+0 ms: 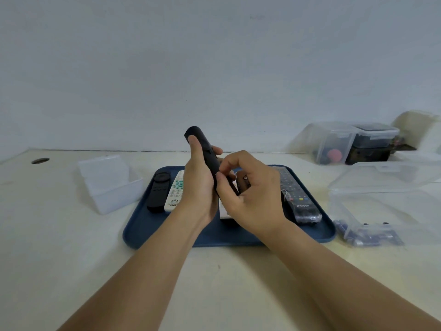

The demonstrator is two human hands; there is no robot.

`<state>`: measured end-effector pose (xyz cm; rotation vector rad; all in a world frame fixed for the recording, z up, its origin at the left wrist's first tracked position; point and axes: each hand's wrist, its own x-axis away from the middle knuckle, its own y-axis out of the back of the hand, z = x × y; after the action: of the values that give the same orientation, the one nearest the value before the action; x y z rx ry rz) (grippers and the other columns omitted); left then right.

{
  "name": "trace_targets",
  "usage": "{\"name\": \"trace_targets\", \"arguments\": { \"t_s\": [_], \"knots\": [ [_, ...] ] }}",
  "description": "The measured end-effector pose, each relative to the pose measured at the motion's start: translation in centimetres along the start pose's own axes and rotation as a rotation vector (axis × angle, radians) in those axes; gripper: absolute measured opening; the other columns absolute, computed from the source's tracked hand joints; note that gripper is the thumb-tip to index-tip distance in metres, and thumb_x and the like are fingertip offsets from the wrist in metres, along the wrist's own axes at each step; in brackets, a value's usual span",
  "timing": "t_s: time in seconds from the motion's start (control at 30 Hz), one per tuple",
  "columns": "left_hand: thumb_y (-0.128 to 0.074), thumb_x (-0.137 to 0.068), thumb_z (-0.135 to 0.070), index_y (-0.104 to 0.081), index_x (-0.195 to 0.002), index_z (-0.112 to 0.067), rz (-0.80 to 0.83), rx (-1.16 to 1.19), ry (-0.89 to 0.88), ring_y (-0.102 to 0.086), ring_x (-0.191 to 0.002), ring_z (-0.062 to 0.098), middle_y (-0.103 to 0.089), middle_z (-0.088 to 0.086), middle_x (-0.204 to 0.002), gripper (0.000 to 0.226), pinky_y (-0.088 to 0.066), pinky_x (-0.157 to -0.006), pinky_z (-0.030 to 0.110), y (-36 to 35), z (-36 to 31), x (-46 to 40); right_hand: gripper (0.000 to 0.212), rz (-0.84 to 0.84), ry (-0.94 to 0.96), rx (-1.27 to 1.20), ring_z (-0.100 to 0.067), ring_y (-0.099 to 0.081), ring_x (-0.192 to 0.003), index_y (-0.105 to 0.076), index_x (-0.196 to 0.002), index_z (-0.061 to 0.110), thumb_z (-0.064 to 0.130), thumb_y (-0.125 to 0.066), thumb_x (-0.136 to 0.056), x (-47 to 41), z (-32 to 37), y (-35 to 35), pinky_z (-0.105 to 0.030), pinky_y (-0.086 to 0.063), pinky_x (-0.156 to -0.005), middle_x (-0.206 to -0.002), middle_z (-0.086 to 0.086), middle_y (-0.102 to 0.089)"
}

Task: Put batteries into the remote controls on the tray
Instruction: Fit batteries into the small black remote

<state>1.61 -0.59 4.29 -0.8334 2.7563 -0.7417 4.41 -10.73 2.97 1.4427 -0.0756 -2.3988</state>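
- Two hands meet above the blue tray (148, 225): the left hand (199, 185) wraps a slim black remote (205, 151), and the right hand (248, 192) works at its lower half.
- The remote's long axis runs steeply, top end tilted up and away to the left, lower end sinking between the palms.
- The right hand is curled, its fingertips (220, 174) pinching at the remote's body; whether they hold a battery or a cover, I cannot tell.
- The remote lies just left of the right hand, touching it.
- Spare batteries (367, 236) sit in a clear box (381, 204) right of the tray, nearer the right hand.
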Motion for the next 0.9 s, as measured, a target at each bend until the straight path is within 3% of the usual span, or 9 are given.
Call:
{"name": "trace_targets", "arguments": {
  "t_s": [0.2,0.4,0.53,0.67,0.77,0.9],
  "knots": [
    [-0.036,-0.095,-0.072,-0.053,-0.086,-0.015,-0.130,-0.003,-0.029,-0.054,-0.050,0.019,-0.054,0.000,-0.058,0.061,-0.049,-0.060,0.033,-0.4,-0.2,0.2,0.015,-0.041,0.109,0.105,0.008,-0.045,-0.053,-0.066,-0.078,0.004,-0.010,-0.071,-0.078,-0.1,-0.3,-0.3,-0.004,-0.030,-0.060,-0.063,0.031,-0.039],
    [-0.031,-0.096,-0.072,-0.047,-0.084,-0.014,-0.258,-0.079,-0.052,-0.049,-0.066,0.020,-0.045,-0.005,-0.055,0.062,-0.047,-0.074,0.037,-0.2,-0.2,0.4,0.013,0.030,0.058,0.055,-0.007,-0.046,-0.050,-0.069,-0.082,0.007,-0.006,-0.070,-0.082,0.3,-0.9,-0.6,-0.012,-0.033,-0.053,-0.063,0.007,-0.060],
    [-0.028,-0.098,-0.071,-0.047,-0.085,-0.013,-0.283,-0.114,-0.064,-0.050,-0.065,0.019,-0.045,-0.006,-0.056,0.062,-0.048,-0.075,0.037,-0.2,-0.1,0.2,0.014,0.009,-0.099,-0.057,-0.007,-0.038,-0.044,-0.070,-0.081,0.011,-0.003,-0.070,-0.082,0.6,-0.7,-1.1,-0.012,-0.029,-0.050,-0.066,0.003,-0.066],
    [-0.026,-0.098,-0.071,-0.050,-0.086,-0.016,-0.297,-0.112,-0.061,-0.055,-0.071,0.019,-0.049,-0.002,-0.069,0.061,-0.052,-0.083,0.038,-0.1,-0.3,0.1,0.015,0.005,-0.223,-0.128,-0.007,-0.033,-0.043,-0.069,-0.081,0.015,0.000,-0.070,-0.085,0.6,-0.7,-1.6,-0.018,-0.031,-0.048,-0.071,0.008,-0.068],
    [-0.023,-0.098,-0.071,-0.049,-0.086,-0.017,-0.329,-0.158,-0.102,-0.052,-0.073,0.018,-0.047,-0.003,-0.070,0.061,-0.047,-0.073,0.032,0.2,-0.3,-0.1,0.015,0.013,-0.329,-0.187,-0.005,-0.040,-0.048,-0.069,-0.082,0.017,0.002,-0.070,-0.086,0.5,-0.6,-1.8,-0.021,-0.036,-0.052,-0.076,0.010,-0.069],
    [-0.022,-0.098,-0.071,-0.049,-0.085,-0.019,-0.333,-0.204,-0.139,-0.053,-0.079,0.018,-0.048,-0.004,-0.077,0.061,-0.044,-0.075,0.032,0.4,0.2,-0.4,0.016,0.024,-0.437,-0.245,-0.002,-0.050,-0.054,-0.070,-0.082,0.019,0.004,-0.069,-0.086,0.3,-0.9,-2.0,-0.025,-0.040,-0.057,-0.077,0.008,-0.070]
  ]
}}
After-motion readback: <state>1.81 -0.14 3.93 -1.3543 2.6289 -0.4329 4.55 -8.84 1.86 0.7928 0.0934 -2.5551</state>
